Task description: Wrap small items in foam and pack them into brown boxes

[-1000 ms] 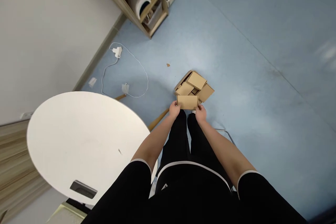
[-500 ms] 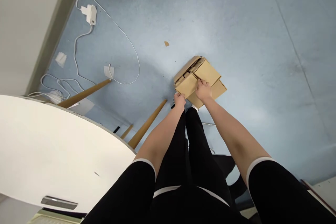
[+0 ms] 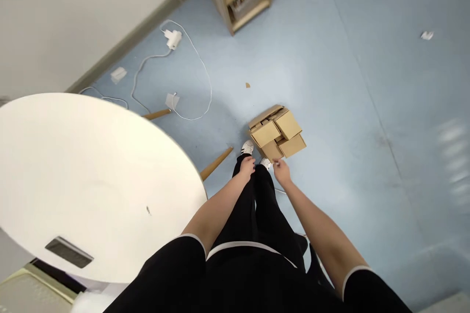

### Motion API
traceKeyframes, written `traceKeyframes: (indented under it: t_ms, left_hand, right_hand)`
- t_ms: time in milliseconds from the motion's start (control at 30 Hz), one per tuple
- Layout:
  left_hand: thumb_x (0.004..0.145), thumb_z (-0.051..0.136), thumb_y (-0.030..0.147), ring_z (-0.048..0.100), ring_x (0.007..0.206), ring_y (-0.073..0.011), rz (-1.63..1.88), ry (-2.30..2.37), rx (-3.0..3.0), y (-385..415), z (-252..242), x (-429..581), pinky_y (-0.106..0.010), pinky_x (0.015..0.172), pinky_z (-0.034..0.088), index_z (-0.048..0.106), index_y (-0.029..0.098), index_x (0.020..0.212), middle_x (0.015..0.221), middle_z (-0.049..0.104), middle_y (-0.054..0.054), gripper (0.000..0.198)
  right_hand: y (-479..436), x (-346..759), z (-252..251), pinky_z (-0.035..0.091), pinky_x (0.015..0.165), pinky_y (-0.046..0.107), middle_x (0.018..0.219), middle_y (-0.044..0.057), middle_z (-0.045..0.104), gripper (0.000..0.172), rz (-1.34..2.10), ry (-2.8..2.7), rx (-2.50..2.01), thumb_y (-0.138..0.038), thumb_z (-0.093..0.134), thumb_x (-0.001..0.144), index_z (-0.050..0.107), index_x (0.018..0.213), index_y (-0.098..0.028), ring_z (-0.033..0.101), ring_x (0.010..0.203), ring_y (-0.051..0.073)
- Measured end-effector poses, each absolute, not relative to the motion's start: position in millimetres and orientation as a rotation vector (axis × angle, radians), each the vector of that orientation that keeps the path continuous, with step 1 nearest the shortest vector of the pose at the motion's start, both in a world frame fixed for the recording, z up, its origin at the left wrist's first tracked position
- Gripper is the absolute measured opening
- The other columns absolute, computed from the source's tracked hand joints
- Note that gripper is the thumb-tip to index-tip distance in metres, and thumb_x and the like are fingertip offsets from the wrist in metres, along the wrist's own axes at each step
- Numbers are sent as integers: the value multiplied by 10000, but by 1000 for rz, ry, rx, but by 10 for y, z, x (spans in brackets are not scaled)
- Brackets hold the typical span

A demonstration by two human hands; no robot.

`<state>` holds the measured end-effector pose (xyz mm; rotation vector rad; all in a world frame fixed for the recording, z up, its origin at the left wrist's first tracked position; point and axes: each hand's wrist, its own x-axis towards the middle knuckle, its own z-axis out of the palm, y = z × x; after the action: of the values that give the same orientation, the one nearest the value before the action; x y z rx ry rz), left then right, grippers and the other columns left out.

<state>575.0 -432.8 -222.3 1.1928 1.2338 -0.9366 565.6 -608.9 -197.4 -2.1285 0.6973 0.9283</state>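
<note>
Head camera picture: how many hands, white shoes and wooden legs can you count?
Hands: 2 (left hand, right hand)
White shoes: 2
Wooden legs: 2
Total: 6

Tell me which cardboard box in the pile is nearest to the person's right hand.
The low front box, just above the right hand in this view; the other boxes lie farther away.

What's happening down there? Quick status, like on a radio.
Left hand empty. Right hand at the near edge of a pile of kraft cardboard boxes. White shoe right beside it.
</note>
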Motion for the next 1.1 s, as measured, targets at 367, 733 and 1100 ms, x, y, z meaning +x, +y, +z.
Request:
traceKeyframes:
  t_ms: [367,733,1100]
  left_hand:
    - [812,751,324,679,789,-145,-461,1013,869,-3793,143,4748,-255,672,519,638,205,1127,1116,713,-84,355]
    - [867,738,395,677,988,-195,340,1080,961,-1927,1483,2602,-316,826,535,663,212,1154,1261,671,-122,348]
    - [859,734,313,670,899,-170,869,1359,689,-474,1796,-649,-259,704,520,682,223,1089,1191,699,-93,253]
  right_hand:
    - [-5283,5128,5,513,1020,423,1098,69,774,271,922,57,-1933,-319,592,822,758,1018,-233,698,1089,251]
    - [-2845,4313,1596,548,795,375,1174,92,737,415,1074,-580,-1810,-432,615,773,732,1119,-237,699,953,244]
    - [-464,1409,1781,567,797,389,1196,102,731,426,1359,-1043,-1658,-444,640,755,713,1119,-234,715,962,253]
